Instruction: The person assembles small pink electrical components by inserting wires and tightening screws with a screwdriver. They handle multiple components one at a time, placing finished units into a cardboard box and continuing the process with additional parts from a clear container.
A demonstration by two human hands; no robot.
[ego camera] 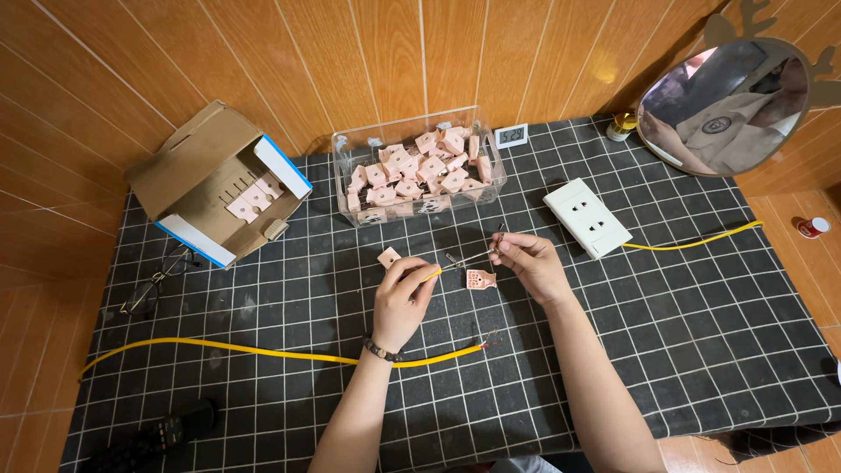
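Observation:
My left hand (pixel 403 298) pinches the end of a yellow cable (pixel 263 352) whose bare wire tip points right. My right hand (pixel 530 263) holds that stripped wire end (pixel 473 257) between thumb and fingers, twisting or gripping it. Just below the wire, an open pink plug part (pixel 480 279) lies on the black grid mat (pixel 666 333). A small pink piece (pixel 388 257) rests to the left of my left hand. The yellow cable runs under my left wrist, and its other stripped end (pixel 486 343) lies near my right forearm.
A clear plastic tub (pixel 350 149) of pink plug parts stands at the back. An open cardboard box (pixel 188 166) sits back left, a white wall socket (pixel 587 217) with another yellow cable (pixel 692 243) right. Glasses (pixel 158 280), a remote (pixel 166 429) and a round mirror (pixel 727 105) lie at the edges.

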